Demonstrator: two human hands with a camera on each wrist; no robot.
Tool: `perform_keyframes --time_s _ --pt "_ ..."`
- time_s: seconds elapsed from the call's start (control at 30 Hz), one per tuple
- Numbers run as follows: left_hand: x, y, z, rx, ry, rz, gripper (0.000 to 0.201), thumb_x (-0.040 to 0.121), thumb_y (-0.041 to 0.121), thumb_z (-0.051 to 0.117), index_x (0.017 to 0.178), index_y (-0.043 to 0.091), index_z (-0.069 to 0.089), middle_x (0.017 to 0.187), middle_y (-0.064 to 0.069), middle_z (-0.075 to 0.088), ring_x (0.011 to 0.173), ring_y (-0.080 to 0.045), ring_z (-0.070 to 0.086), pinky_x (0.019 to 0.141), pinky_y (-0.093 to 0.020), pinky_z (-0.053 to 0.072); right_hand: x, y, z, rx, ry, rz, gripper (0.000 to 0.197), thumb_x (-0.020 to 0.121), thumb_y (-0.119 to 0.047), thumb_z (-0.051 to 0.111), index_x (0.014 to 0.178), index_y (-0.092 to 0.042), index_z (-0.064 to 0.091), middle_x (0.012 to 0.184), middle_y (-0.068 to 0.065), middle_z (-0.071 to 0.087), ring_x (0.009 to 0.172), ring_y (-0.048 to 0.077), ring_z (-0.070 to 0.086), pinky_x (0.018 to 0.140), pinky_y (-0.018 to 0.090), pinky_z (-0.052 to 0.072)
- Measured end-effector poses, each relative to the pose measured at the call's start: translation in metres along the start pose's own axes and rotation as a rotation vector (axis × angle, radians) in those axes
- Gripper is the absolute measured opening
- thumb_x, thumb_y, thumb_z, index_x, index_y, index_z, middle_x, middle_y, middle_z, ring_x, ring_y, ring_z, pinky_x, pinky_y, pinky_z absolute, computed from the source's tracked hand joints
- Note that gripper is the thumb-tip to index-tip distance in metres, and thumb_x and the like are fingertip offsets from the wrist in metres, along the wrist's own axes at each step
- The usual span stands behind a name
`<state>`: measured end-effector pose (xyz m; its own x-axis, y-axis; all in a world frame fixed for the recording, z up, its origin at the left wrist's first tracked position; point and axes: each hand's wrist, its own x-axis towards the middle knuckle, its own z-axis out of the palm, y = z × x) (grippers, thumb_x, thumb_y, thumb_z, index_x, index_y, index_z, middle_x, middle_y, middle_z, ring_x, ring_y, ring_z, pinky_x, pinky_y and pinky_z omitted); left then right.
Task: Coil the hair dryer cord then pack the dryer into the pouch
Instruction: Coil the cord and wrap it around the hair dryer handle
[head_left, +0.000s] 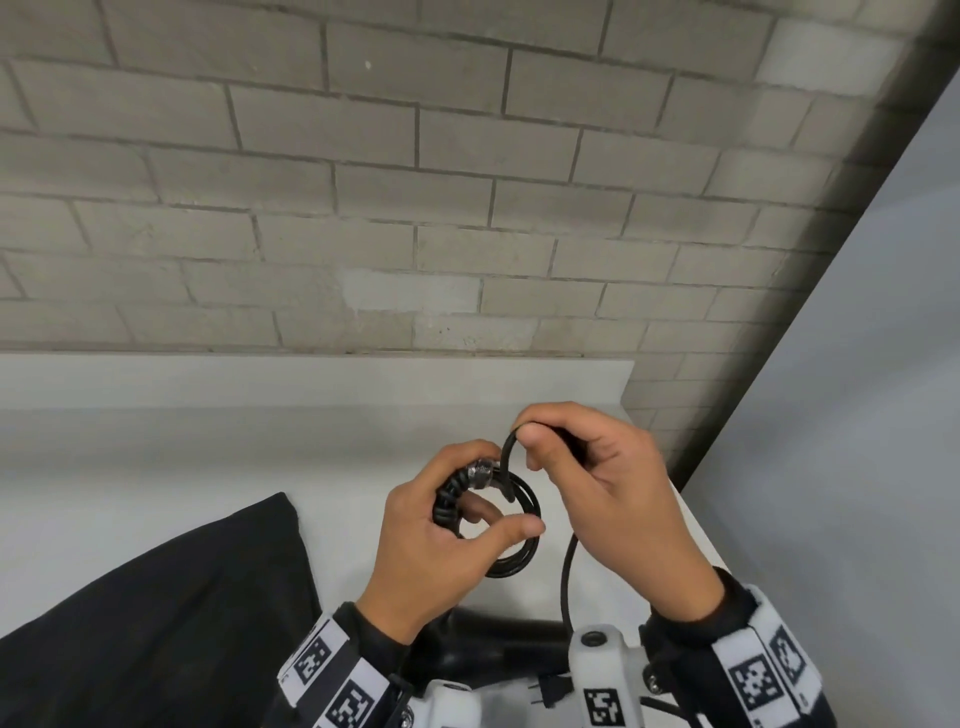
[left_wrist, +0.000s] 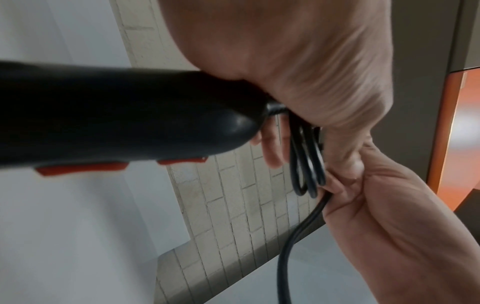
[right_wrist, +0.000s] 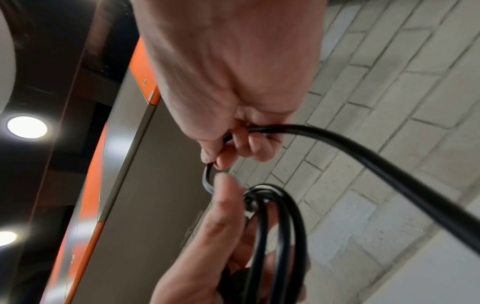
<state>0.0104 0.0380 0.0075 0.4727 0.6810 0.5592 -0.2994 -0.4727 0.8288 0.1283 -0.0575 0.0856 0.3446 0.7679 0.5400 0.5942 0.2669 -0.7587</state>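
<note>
Left hand (head_left: 441, 540) holds the coiled loops of the cord (head_left: 514, 525) above the white counter (head_left: 156, 467), fingers curled through the coil. Right hand (head_left: 608, 499) pinches the free cord between thumb and forefinger. The hair dryer (left_wrist: 116, 115) hangs below the left hand. The black pouch (head_left: 171, 613), apparently flat, lies left.

Soft, even light fills the room, leaving the counter (head_left: 156, 457) pale with only faint shadows. The brick wall (head_left: 363, 182) bows at the edges of the head view. Two round ceiling lights (right_wrist: 27, 127) glare white in the right wrist view. Up close, the hair dryer (left_wrist: 116, 115) is a dark, out-of-focus mass, and the right hand (right_wrist: 228, 67) is smeared by motion blur.
</note>
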Motion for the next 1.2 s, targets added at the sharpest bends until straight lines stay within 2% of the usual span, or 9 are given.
perform_keyframes --time_s 0.17,0.33,0.43,0.53,0.7,0.8,0.9,1.1,1.2 --pt "-0.001 0.0 0.0 0.03 0.03 0.052 0.032 0.073 0.036 0.081 0.102 0.029 0.068 0.086 0.007 0.073 0.075 -0.015 0.071 0.072 -0.018 0.053 0.001 0.011 0.01 0.121 0.062 0.114 0.014 0.093 -0.027 0.06 0.091 -0.019 0.072 0.067 -0.003 0.062 0.059 0.006 0.054 0.057 0.017 0.041" --pt "-0.005 0.004 0.002 0.001 0.021 0.086 0.021 0.082 0.036 0.076 0.1 0.028 0.067 0.087 0.006 0.075 0.081 -0.021 0.073 0.073 -0.036 0.058 -0.005 0.022 0.02 0.324 0.135 0.299 0.009 0.091 -0.027 0.064 0.096 -0.02 0.069 0.068 0.006 0.064 0.05 0.007 0.046 0.05 0.025 0.038" --pt "-0.006 0.005 0.002 -0.01 0.051 0.08 0.016 0.085 0.034 0.072 0.099 0.027 0.07 0.093 0.006 0.076 0.086 -0.02 0.073 0.077 -0.035 0.058 -0.015 0.029 0.028 0.323 0.174 0.35 0.009 0.091 -0.027 0.065 0.093 -0.019 0.069 0.074 0.005 0.07 0.054 0.013 0.052 0.058 0.033 0.044" --pt "-0.007 0.005 0.002 0.006 0.115 0.09 0.02 0.086 0.033 0.07 0.099 0.018 0.073 0.095 0.006 0.075 0.089 -0.018 0.072 0.079 -0.025 0.055 -0.027 0.034 0.034 0.298 0.186 0.371 0.01 0.092 -0.024 0.063 0.09 -0.019 0.071 0.088 0.005 0.073 0.077 0.03 0.067 0.074 0.048 0.054" --pt "-0.007 0.004 -0.001 0.064 0.202 0.108 0.015 0.088 0.032 0.066 0.095 0.02 0.071 0.095 0.01 0.071 0.091 -0.015 0.069 0.079 -0.019 0.051 -0.047 0.027 0.038 0.385 0.089 0.371 0.03 0.088 -0.051 0.061 0.1 -0.026 0.072 0.083 0.005 0.067 0.066 0.021 0.049 0.056 0.032 0.041" --pt "-0.008 0.004 -0.004 0.063 0.24 0.056 0.014 0.088 0.036 0.066 0.096 0.026 0.07 0.091 0.01 0.072 0.087 -0.016 0.07 0.076 -0.02 0.053 -0.055 0.029 0.04 0.313 -0.024 0.374 0.025 0.079 -0.032 0.076 0.103 -0.03 0.069 0.096 0.001 0.07 0.08 0.032 0.062 0.07 0.038 0.058" --pt "-0.006 0.006 -0.006 0.055 0.222 0.002 0.014 0.088 0.039 0.065 0.097 0.03 0.07 0.091 0.011 0.073 0.087 -0.014 0.071 0.075 -0.017 0.053 -0.054 0.032 0.04 0.266 -0.06 0.391 0.018 0.084 -0.015 0.074 0.096 -0.027 0.069 0.091 0.005 0.071 0.072 0.03 0.059 0.062 0.034 0.053" --pt "0.001 0.018 -0.015 0.015 0.06 -0.137 0.019 0.09 0.041 0.071 0.102 0.026 0.07 0.096 0.012 0.073 0.096 -0.008 0.068 0.08 -0.01 0.048 -0.044 0.026 0.029 0.184 -0.087 0.346 0.01 0.087 -0.009 0.071 0.091 -0.018 0.07 0.084 0.004 0.072 0.083 0.024 0.067 0.082 0.042 0.055" --pt "0.002 0.021 -0.017 -0.03 0.062 -0.24 0.031 0.084 0.043 0.066 0.113 0.033 0.068 0.105 0.019 0.071 0.105 -0.002 0.065 0.088 -0.012 0.047 -0.04 0.019 0.028 0.122 -0.089 0.311 0.011 0.086 -0.011 0.071 0.091 -0.02 0.07 0.085 0.002 0.072 0.082 0.02 0.066 0.082 0.04 0.053"
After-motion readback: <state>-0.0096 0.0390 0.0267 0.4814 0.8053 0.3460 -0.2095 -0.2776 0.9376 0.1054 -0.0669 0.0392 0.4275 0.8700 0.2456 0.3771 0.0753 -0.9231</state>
